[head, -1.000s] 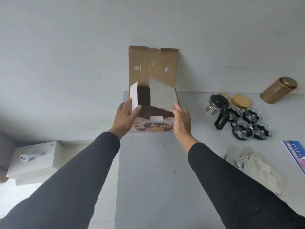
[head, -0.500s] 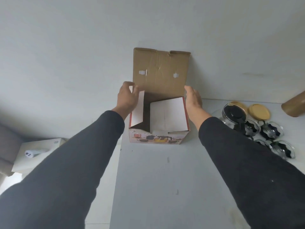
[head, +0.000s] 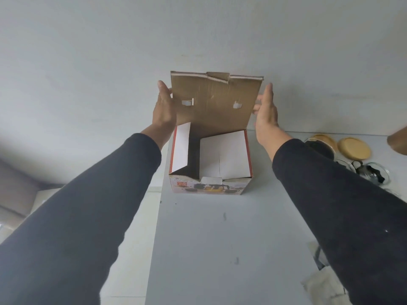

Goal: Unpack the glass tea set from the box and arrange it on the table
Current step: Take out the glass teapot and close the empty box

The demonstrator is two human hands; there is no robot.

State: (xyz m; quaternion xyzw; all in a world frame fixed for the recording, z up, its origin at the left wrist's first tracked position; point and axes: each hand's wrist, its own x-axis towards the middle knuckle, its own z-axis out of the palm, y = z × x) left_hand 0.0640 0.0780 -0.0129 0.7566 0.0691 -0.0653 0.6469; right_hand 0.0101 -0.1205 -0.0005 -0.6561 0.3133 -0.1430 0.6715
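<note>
The tea set's cardboard box (head: 209,188) stands on the white table (head: 220,249) against the wall. Its brown lid flap (head: 215,100) points straight up, and two white inner flaps are folded over the dark inside. My left hand (head: 164,108) touches the lid flap's left edge with straight fingers. My right hand (head: 265,111) is at the flap's right edge, fingers mostly straight. The glass teapot (head: 319,148) and glass cups (head: 374,176) stand on the table to the right, partly hidden by my right sleeve.
Round bamboo lids (head: 354,148) lie behind the cups, and a gold canister (head: 398,143) shows at the right edge. Crumpled packing paper (head: 323,285) lies at the bottom right. The table's left edge runs just left of the box.
Both hands rose from the box's inner side flaps to the edges of the upright lid flap. The inner flaps now lie folded inward. The view shifted closer and leftward.
</note>
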